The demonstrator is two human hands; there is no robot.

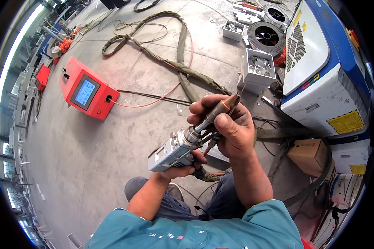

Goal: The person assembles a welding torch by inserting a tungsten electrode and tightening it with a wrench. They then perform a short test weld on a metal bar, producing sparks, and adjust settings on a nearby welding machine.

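Observation:
A handheld welding torch [170,153] with a silver-grey body slants up to the right in front of me. My left hand [176,171] is closed around its lower part, the fingers mostly hidden beneath it. My right hand [239,130] grips the torch's metal front tube, thumb on the near side and fingers behind. A copper-coloured nozzle [232,101] tapers to the tip just past the right fingertips, and a thin wire sticks out there. Beneath the hands, a cable in a dark sleeve [205,175] runs near my knees.
A red machine with a lit screen [87,92] stands left on the concrete floor. Sleeved hoses [183,45] loop ahead. To the right are a white-and-blue cabinet [324,99], a cardboard box [309,155], a wire spool [266,38] and a bin of metal pieces [259,76].

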